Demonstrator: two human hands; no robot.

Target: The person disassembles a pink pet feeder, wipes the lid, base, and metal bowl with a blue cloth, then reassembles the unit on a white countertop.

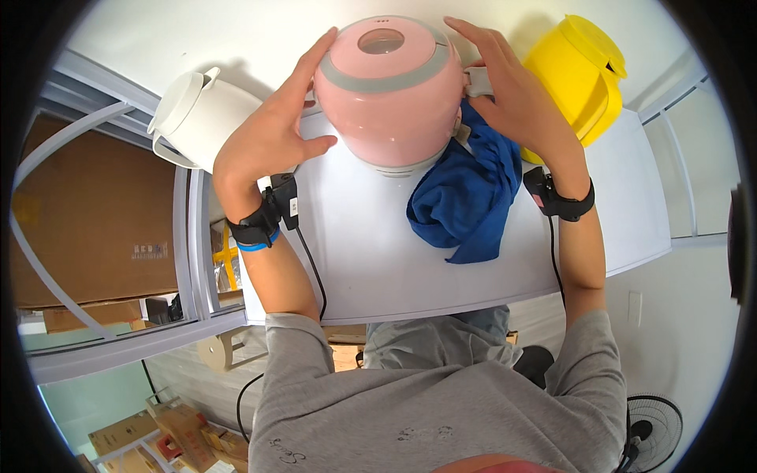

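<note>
A pink rice cooker (pixel 388 110) with a grey lid band and oval window stands at the top centre of the white table (pixel 355 244). My left hand (pixel 272 134) is at its left side, fingers apart, index fingertip at the lid's edge. My right hand (pixel 524 102) is open at the right side beside the grey handle (pixel 477 80), fingers extended; whether either hand presses on the cooker is unclear. A crumpled blue cloth (pixel 465 205) lies against the cooker's lower right.
A white jug (pixel 197 122) lies tilted at the left, a yellow jug (pixel 564 67) at the right, both near the wall. A metal frame holds a large brown box (pixel 95 197) at the left. Cartons (pixel 177 433) are low left, a fan (pixel 654 426) low right.
</note>
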